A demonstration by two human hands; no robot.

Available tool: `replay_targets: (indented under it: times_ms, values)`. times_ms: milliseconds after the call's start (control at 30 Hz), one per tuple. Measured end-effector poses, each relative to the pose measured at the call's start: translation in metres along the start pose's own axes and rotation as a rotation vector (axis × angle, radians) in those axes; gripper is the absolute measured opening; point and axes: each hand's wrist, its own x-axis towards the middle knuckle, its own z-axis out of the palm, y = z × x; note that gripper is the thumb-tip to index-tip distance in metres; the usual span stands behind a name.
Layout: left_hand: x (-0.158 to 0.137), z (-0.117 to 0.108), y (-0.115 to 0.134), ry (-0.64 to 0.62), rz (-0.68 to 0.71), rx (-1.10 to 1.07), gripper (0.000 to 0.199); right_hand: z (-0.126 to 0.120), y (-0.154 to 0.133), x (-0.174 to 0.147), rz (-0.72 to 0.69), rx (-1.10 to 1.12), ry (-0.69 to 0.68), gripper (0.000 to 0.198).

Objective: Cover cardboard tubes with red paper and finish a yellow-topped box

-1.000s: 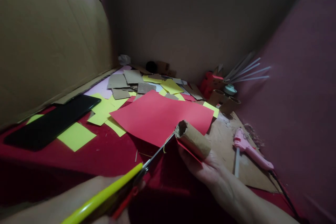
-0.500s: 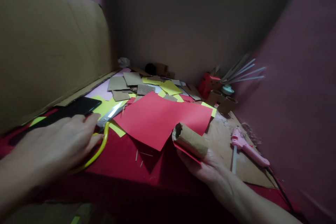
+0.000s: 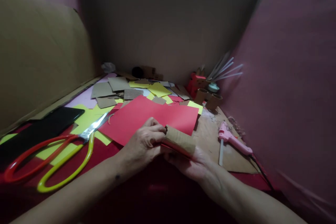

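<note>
My right hand (image 3: 193, 164) holds a brown cardboard tube (image 3: 181, 140) from below, with a strip of red paper along its underside. Bent fingers of my left hand (image 3: 147, 140) close on the tube's left end. Behind both hands a large red paper sheet (image 3: 144, 112) lies across the work surface. Scissors (image 3: 85, 136) with one red and one yellow handle lie to the left of my left hand, blades pointing away. How far the red strip reaches under the tube is hidden by my hands.
A pink glue gun (image 3: 233, 139) with its cord rests on a cardboard sheet (image 3: 210, 136) at right. Two cardboard tubes (image 3: 214, 101) stand behind it near glue sticks (image 3: 223, 69). A black phone (image 3: 47, 126) lies at left; cardboard and yellow paper scraps (image 3: 157, 89) cover the back.
My left hand has let go of the scissors at the left and moved right onto the tube's end. The right hand still holds the tube. The view has shifted slightly.
</note>
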Motion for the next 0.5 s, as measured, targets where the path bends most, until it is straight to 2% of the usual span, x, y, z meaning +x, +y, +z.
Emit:
replay_targets:
  times_ms: [100,167,333,500]
  values:
    - [0.002,-0.002,0.0,-0.06,-0.09,-0.079,0.016,0.005,0.0,-0.006,0.052,0.12,0.108,0.017]
    - [0.002,-0.004,0.002,-0.09,-0.178,-0.153,0.017,0.01,-0.001,-0.009,0.039,0.118,0.126,0.021]
    - [0.004,-0.008,0.006,-0.141,-0.442,-0.298,0.012,0.023,-0.007,-0.011,-0.014,0.072,0.044,0.028]
    - [0.006,-0.007,0.0,-0.193,-0.626,-0.447,0.022,0.026,-0.013,-0.01,-0.023,0.038,-0.057,0.028]
